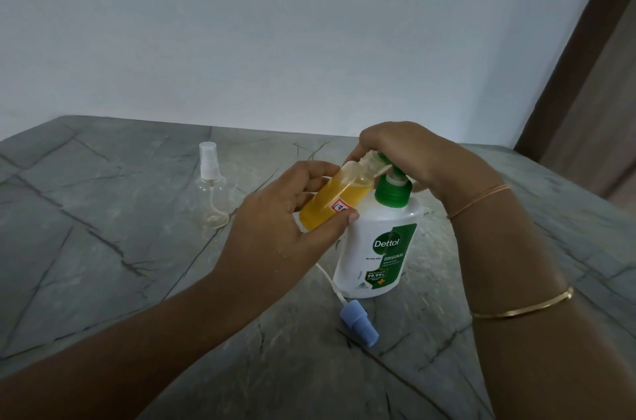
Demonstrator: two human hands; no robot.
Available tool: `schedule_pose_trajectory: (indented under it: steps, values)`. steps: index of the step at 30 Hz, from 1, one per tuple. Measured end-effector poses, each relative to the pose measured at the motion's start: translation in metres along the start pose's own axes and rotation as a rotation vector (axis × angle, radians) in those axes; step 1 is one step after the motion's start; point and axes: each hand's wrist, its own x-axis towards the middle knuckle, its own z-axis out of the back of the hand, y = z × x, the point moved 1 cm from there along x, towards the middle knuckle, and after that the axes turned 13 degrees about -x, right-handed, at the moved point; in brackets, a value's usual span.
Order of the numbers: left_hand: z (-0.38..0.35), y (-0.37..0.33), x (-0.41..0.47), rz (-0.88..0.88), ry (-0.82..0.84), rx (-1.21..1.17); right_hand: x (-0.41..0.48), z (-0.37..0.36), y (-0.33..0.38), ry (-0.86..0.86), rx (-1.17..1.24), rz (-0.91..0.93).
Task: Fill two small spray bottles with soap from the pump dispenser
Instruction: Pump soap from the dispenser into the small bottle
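Centre: left hand [275, 230] grips tilted first bottle [330, 201], mostly full, mouth at dispenser [378, 247] nozzle; right hand [402, 151] curled over its top, seemingly pressing. Blue cap [359, 325] lies on desk [103, 247]. Second bottle [211, 192], left, empty.

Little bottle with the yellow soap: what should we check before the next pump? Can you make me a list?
1. Small bottle held firmly: ok, the left hand grips it, tilted.
2. Its open neck at the pump head spout: ok, they meet.
3. Right hand on the pump head: ok, its fingers curl over it.
4. Dispenser steady on the table: ok, it stands upright.
5. Room in the small bottle: not ok, the yellow soap is near its shoulder.
6. Second bottle ready for filling: not ok, it is empty but its white sprayer is on.
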Motion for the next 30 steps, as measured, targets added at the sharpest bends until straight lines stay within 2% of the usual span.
schedule_pose_trajectory:
  steps: [4,9,18,24,30]
  values:
    - [0.0,0.001,-0.001,-0.004,0.002,0.007,-0.002,-0.002,-0.001,0.057,0.011,-0.047]
    - [0.0,-0.001,-0.001,0.005,-0.005,-0.016,0.0,0.0,0.001,-0.032,0.009,0.015]
    - [0.001,-0.004,-0.001,0.035,-0.013,-0.027,0.003,0.002,0.002,-0.111,0.076,-0.001]
    - [0.002,-0.002,-0.002,0.009,-0.02,-0.018,-0.003,0.0,0.003,-0.019,0.112,-0.034]
    - [0.003,0.001,-0.002,-0.01,-0.002,0.018,-0.006,-0.003,0.002,0.057,-0.002,-0.048]
